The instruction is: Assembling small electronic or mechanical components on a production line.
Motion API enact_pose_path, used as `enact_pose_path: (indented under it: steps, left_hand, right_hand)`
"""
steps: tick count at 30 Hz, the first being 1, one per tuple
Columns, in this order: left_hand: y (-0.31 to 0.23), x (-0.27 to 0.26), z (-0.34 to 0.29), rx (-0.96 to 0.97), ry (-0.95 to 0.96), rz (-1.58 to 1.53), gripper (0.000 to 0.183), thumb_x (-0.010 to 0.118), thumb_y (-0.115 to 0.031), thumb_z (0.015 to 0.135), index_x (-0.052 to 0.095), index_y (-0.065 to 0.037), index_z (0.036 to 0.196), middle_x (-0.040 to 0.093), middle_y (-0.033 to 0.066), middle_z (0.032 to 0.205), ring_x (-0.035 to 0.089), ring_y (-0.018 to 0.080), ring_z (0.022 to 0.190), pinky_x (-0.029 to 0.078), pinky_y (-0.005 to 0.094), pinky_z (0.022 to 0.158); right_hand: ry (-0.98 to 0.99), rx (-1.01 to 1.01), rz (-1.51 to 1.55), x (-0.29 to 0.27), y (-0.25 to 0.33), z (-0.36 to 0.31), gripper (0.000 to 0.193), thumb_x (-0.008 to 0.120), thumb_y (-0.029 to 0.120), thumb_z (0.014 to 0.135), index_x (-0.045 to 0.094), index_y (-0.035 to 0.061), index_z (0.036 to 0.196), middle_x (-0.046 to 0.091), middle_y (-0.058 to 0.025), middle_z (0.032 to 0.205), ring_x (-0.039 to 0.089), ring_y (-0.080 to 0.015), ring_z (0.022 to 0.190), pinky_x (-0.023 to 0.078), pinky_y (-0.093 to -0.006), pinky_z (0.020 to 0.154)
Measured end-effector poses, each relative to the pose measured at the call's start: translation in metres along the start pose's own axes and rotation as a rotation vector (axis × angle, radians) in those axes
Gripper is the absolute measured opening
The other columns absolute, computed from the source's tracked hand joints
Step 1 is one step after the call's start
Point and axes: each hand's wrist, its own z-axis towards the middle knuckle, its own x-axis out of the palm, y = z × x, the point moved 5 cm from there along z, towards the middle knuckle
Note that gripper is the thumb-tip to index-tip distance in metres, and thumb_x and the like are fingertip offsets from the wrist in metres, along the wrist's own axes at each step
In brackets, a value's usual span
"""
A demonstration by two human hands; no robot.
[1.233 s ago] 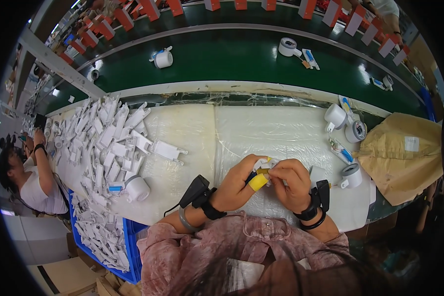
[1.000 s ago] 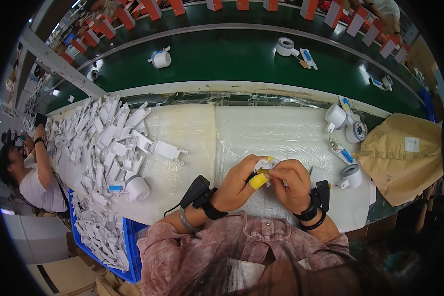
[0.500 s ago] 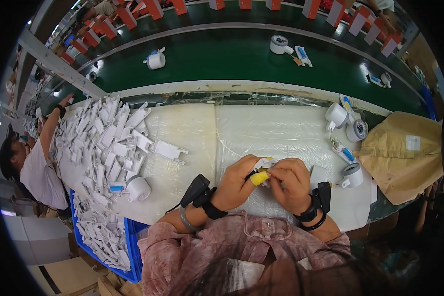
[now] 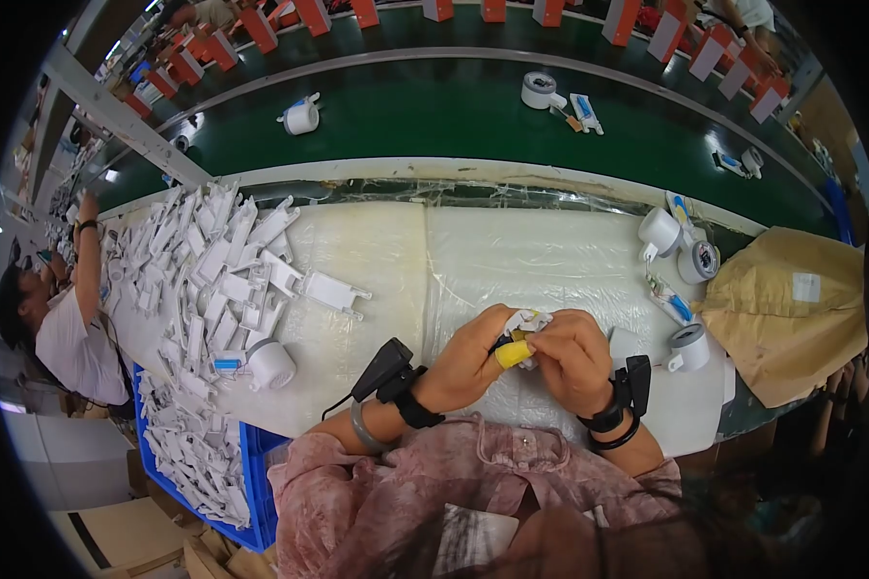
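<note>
My left hand (image 4: 462,369) and my right hand (image 4: 575,359) meet over the near middle of the table, close to my body. Between their fingertips is a small white plastic part (image 4: 528,320), mostly covered by the fingers. Something yellow (image 4: 514,354), like a finger cover or tape, wraps the left thumb's tip. The left hand closes around the white part from the left. My right thumb and forefinger pinch at its right side; what exactly they grip is hidden.
White plastic brackets (image 4: 224,253) lie heaped at left, above a blue crate (image 4: 251,482) holding more. Round white housings (image 4: 658,232) with wires and blue batteries sit at right, beside a brown paper bag (image 4: 792,318). Beyond runs a green conveyor (image 4: 406,106). A person (image 4: 72,338) works at far left.
Both my hands stay together on the white part with only slight finger movement. Pieces on the conveyor have shifted a little left. The person at left has moved an arm.
</note>
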Motion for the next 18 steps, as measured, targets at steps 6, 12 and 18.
enact_pose_path:
  steps: [6, 12, 18]
  left_hand:
    - [0.0015, -0.0005, -0.0006, 0.008, -0.028, -0.020, 0.024, 0.057, -0.010, 0.092, 0.055, 0.000, 0.114, 0.055, 0.0146, 0.096, 0.057, 0.0304, 0.084, 0.047, 0.0349, 0.075]
    - [-0.0031, -0.0012, -0.0023, 0.069, -0.081, 0.048, 0.022, 0.056, -0.007, 0.091, 0.059, 0.000, 0.111, 0.058, 0.0126, 0.092, 0.059, 0.0263, 0.082, 0.048, 0.0331, 0.074]
    - [-0.0025, -0.0018, -0.0022, 0.094, -0.083, 0.103, 0.024, 0.056, -0.005, 0.090, 0.060, 0.000, 0.113, 0.060, 0.0130, 0.092, 0.061, 0.0257, 0.081, 0.048, 0.0331, 0.073]
  right_hand:
    - [-0.010, 0.006, 0.000, 0.0019, -0.0004, -0.0017, 0.030, 0.072, -0.011, 0.066, 0.064, 0.0028, 0.092, 0.062, -0.0076, 0.084, 0.061, -0.0253, 0.076, 0.051, -0.0387, 0.074]
    - [-0.021, 0.023, -0.014, 0.0021, 0.0019, -0.0025, 0.030, 0.073, -0.011, 0.066, 0.063, 0.0028, 0.091, 0.061, -0.0077, 0.083, 0.061, -0.0257, 0.076, 0.050, -0.0382, 0.073]
    - [-0.033, 0.024, -0.013, 0.0033, 0.0005, -0.0044, 0.028, 0.072, -0.011, 0.068, 0.063, 0.0023, 0.090, 0.060, -0.0081, 0.081, 0.061, -0.0254, 0.072, 0.053, -0.0396, 0.074]
